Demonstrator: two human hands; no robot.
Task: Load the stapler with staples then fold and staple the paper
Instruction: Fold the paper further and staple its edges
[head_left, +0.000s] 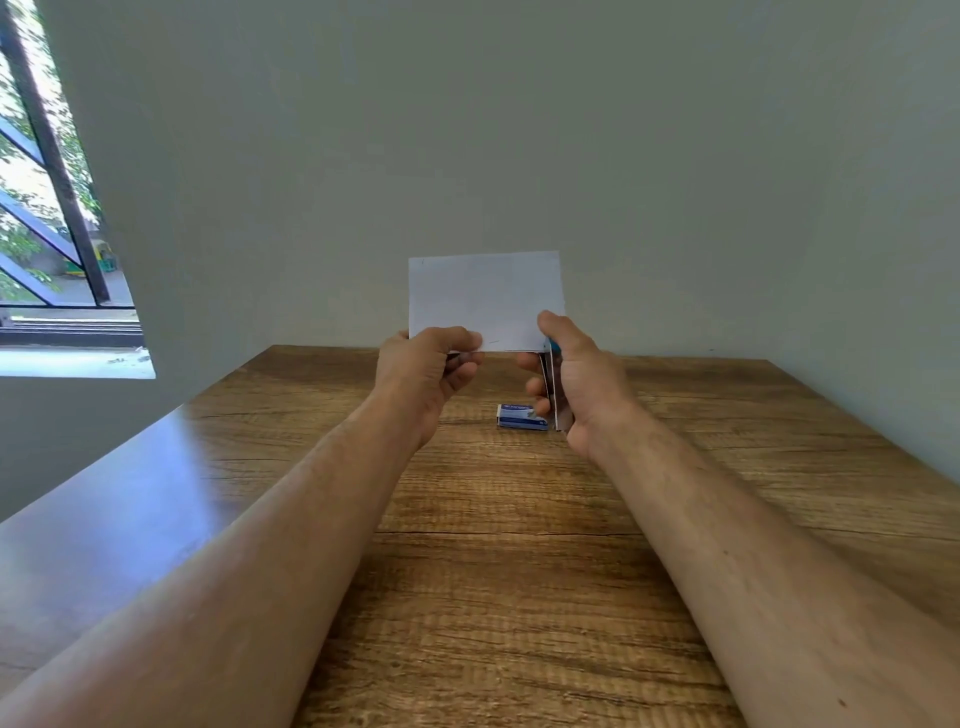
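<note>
Head view shows both hands raised above the wooden table (519, 545), holding the white paper (485, 301) upright before the grey wall (519, 130). Left hand (423, 371) pinches the paper's lower left corner between thumb and curled fingers, while right hand (571, 374) grips the stapler (555, 389) at the lower right corner. A blue staple box (522, 417) lies on the table just below the hands.

Only the staple box (522, 417) lies on the table (519, 571), beneath the raised hands.
</note>
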